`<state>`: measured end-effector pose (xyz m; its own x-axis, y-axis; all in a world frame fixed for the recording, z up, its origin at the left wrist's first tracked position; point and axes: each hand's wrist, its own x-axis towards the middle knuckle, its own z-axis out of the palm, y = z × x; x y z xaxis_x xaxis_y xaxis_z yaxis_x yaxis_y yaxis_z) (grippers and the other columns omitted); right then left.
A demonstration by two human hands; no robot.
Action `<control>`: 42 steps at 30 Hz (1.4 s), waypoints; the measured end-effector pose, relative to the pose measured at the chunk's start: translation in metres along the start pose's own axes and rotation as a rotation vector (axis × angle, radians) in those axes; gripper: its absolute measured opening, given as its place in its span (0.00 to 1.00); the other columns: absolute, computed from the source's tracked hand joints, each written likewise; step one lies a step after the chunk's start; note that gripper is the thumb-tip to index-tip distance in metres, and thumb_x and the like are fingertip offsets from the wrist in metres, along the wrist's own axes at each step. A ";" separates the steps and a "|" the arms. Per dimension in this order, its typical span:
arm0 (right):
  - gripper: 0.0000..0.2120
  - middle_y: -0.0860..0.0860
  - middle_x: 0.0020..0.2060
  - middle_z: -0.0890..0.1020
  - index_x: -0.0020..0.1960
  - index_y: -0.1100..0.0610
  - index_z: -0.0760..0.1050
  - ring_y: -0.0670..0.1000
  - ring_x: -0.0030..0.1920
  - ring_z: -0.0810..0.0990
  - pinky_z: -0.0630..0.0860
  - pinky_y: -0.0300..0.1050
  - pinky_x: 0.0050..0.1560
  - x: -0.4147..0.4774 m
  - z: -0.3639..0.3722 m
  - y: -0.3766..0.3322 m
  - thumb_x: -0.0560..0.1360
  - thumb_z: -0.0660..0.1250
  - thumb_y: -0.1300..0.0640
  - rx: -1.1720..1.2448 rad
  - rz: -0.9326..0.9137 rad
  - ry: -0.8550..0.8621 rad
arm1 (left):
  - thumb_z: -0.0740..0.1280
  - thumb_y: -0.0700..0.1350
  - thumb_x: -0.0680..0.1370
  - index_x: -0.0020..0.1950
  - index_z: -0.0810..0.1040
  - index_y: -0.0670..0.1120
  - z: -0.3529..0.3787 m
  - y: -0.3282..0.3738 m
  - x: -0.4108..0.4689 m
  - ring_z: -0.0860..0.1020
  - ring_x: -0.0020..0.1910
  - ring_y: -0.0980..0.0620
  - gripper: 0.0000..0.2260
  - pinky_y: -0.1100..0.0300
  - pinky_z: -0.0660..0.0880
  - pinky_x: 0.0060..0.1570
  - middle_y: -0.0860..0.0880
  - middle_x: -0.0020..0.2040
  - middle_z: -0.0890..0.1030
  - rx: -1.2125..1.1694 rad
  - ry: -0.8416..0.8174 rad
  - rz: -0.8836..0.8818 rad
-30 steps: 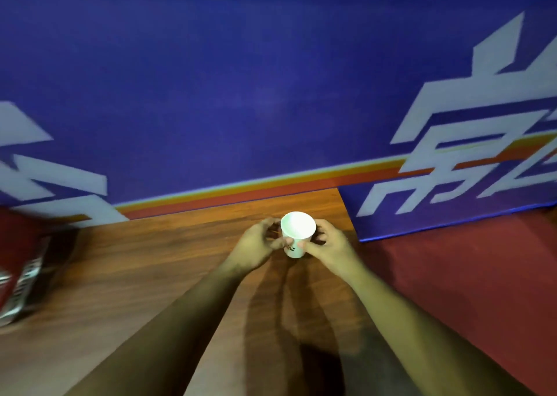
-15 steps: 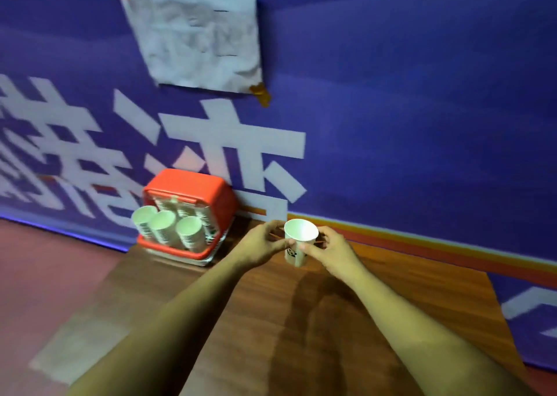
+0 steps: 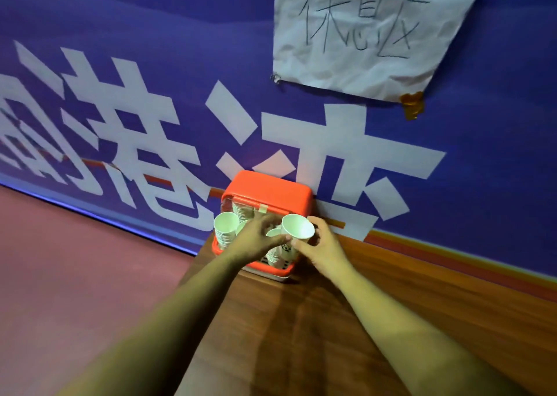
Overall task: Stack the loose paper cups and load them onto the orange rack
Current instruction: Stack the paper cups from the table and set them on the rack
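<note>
A left hand and right hand pinched one white, tapered paper cup before a glossy orange plastic rack on the wood-grain tabletop.

The cup is thin white paper, matt and smooth inside, as are the stacks. The rack is smooth orange plastic with a slight gloss. The counter is smooth, faintly shiny wood grain. The sheet is crumpled paper.
</note>
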<state>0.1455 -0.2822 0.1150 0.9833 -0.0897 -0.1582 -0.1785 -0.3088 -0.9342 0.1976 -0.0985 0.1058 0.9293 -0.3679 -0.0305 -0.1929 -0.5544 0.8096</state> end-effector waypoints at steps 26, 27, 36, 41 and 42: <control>0.36 0.56 0.65 0.71 0.69 0.56 0.65 0.59 0.64 0.73 0.73 0.52 0.61 0.071 0.092 0.067 0.66 0.75 0.53 -0.502 0.053 0.172 | 0.78 0.64 0.62 0.77 0.58 0.41 -0.028 -0.153 0.040 0.61 0.73 0.39 0.53 0.43 0.64 0.70 0.39 0.73 0.61 0.255 0.322 -0.072; 0.38 0.56 0.65 0.70 0.70 0.57 0.64 0.59 0.64 0.73 0.74 0.52 0.61 0.073 0.095 0.070 0.65 0.76 0.52 -0.500 0.074 0.177 | 0.76 0.67 0.61 0.76 0.59 0.40 -0.025 -0.159 0.037 0.62 0.72 0.39 0.53 0.42 0.65 0.70 0.39 0.71 0.63 0.244 0.334 -0.080; 0.38 0.59 0.62 0.77 0.68 0.58 0.64 0.60 0.60 0.77 0.75 0.47 0.53 0.078 0.103 0.083 0.64 0.79 0.57 -0.446 0.124 0.242 | 0.78 0.66 0.59 0.78 0.55 0.46 -0.019 -0.199 0.030 0.59 0.76 0.50 0.56 0.51 0.62 0.73 0.46 0.75 0.60 0.035 0.189 -0.116; 0.34 0.60 0.59 0.79 0.67 0.57 0.64 0.62 0.57 0.79 0.79 0.52 0.51 0.082 0.104 0.085 0.67 0.77 0.57 -0.444 0.164 0.310 | 0.82 0.53 0.62 0.79 0.54 0.46 -0.015 -0.200 0.029 0.61 0.74 0.50 0.54 0.55 0.62 0.72 0.45 0.74 0.61 0.065 0.227 -0.081; 0.34 0.60 0.59 0.79 0.67 0.56 0.64 0.62 0.57 0.79 0.79 0.52 0.51 0.084 0.104 0.086 0.67 0.77 0.57 -0.434 0.158 0.315 | 0.82 0.52 0.63 0.79 0.55 0.45 -0.014 -0.201 0.031 0.61 0.74 0.49 0.53 0.54 0.63 0.71 0.45 0.74 0.62 0.071 0.243 -0.081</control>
<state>0.2162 -0.2177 -0.0116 0.8972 -0.4250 -0.1198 -0.3864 -0.6245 -0.6788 0.2694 0.0123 -0.0495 0.9894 -0.1346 0.0548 -0.1280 -0.6287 0.7670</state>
